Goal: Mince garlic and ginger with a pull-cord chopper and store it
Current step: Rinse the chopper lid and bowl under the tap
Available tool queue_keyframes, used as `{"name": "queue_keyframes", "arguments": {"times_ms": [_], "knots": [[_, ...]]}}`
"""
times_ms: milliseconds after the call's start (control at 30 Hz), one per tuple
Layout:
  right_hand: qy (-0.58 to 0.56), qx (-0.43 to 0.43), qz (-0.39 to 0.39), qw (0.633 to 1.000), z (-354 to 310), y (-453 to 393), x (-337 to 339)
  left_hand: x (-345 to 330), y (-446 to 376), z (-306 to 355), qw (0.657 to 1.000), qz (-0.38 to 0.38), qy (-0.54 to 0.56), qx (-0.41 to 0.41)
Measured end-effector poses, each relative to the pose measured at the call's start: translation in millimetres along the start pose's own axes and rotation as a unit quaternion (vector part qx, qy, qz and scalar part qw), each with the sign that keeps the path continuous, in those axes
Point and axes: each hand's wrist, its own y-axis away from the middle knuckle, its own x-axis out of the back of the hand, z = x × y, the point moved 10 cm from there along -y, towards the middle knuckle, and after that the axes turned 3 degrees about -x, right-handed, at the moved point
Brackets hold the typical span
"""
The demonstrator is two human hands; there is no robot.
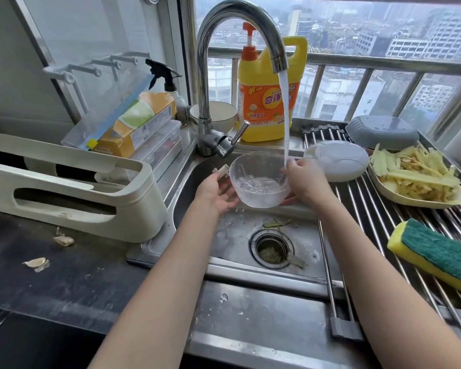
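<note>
Over the sink (312,243), the clear plastic chopper bowl (258,182) sits under a stream of water from the tap (274,43). It holds some foamy water. My left hand (214,193) cups the bowl's left side, thumb near the rim and fingers underneath. A small white piece (221,170) shows at that thumb; what it is I cannot tell. My right hand (305,179) grips the bowl's right rim, thumb at the top and fingers below. The white round chopper lid (338,163) lies on the roll-up drying rack (362,209) just right of the bowl.
A tray of ginger peelings (416,179), a grey lid (382,131) and a yellow-green sponge (437,257) sit on the rack. Behind the tap stand a yellow dish soap bottle (264,107) and a white bowl (220,113). A cream holder (64,187) and garlic skins (64,240) occupy the left counter.
</note>
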Motion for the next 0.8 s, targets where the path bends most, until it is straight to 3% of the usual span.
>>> {"name": "queue_keyframes", "arguments": {"times_ms": [67,167,333,467,500,600,733,800], "knots": [[-0.027,-0.047,-0.044,0.998,7,1,-13,5,-5,1,0.999,0.015,0.029,-0.006],[-0.051,-0.102,-0.049,0.992,14,3,-12,18,-12,-1,0.996,0.055,0.073,0.003],[0.067,-0.014,-0.044,0.997,8,2,-17,30,-9,-12,0.990,0.103,0.081,0.050],[0.139,0.011,0.062,0.988,2,-4,9,30,-2,-17,0.989,0.107,0.077,0.071],[0.156,0.016,0.059,0.986,1,-2,8,30,-3,-18,0.989,0.109,0.070,0.072],[0.138,0.028,-0.007,0.990,5,2,-12,32,-5,-18,0.989,0.117,0.053,0.073],[0.149,0.053,0.116,0.981,-3,-3,15,32,-6,-22,0.988,0.110,0.063,0.084],[0.158,0.052,0.100,0.981,-2,-2,13,28,-6,-21,0.989,0.099,0.071,0.080]]}}
